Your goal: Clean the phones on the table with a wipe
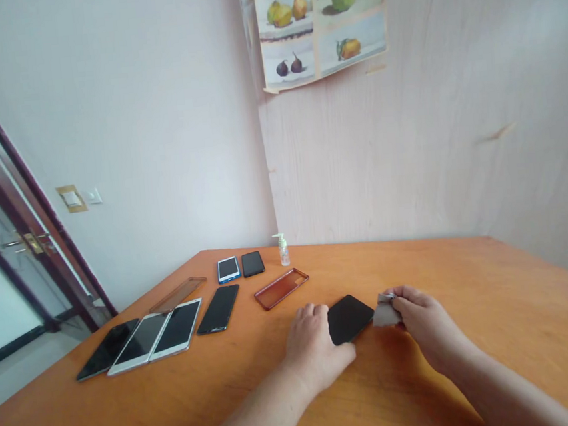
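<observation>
Head view, me watching: black device sits between both hands over the orange table; left hand grips its left end, thumb and fingers spread; right hand pinches a grey cloth tightly, beside the opposite end.

Phones obstruct leftward; tabletop beyond right fingers lies open.

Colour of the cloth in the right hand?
The cloth is grey, seen in the head view.
</observation>
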`<state>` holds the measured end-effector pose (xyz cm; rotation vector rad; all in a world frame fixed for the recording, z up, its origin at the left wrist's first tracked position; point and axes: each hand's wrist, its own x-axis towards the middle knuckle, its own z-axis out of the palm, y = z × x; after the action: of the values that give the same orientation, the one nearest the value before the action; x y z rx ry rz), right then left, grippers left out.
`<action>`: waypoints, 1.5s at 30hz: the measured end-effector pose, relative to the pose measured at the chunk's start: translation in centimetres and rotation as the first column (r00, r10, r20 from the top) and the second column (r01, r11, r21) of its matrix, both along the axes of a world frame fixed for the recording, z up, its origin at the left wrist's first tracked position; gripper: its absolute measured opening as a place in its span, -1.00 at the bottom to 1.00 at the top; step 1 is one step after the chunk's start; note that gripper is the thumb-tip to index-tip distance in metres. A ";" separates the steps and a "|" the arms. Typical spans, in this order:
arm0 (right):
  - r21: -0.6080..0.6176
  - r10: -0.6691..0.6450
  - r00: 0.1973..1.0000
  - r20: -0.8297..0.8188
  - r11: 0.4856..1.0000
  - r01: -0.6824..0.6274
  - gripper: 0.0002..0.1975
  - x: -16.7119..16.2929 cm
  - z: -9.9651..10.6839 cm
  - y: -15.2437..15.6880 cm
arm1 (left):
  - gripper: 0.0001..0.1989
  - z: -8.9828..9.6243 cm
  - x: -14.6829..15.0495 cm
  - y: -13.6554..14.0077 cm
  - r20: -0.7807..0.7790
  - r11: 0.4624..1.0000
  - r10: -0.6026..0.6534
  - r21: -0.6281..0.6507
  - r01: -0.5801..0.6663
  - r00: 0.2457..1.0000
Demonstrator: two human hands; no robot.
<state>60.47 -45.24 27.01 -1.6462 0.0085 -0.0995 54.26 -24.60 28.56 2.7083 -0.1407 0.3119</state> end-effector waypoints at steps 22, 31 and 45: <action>-0.656 0.128 0.950 0.286 0.749 0.097 -0.79 -1.0 0.6 1.6 | -0.60 0.3 0.0 -0.7 0.030 0.997 -0.060 0.047 0.058 0.998; -0.777 0.111 0.956 0.270 0.611 0.149 -0.77 -0.2 0.4 1.0 | -0.61 0.7 0.1 -0.8 -0.030 0.997 -0.048 0.058 0.049 0.998; -0.853 0.350 0.895 0.276 0.518 0.060 -0.70 -0.7 0.3 1.0 | -0.18 1.8 -1.6 4.4 -0.168 0.998 -0.067 0.004 0.069 0.984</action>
<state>59.77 -44.23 27.36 -2.5900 -0.6208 -0.3771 52.62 -20.25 30.38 2.7179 -0.1857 0.0631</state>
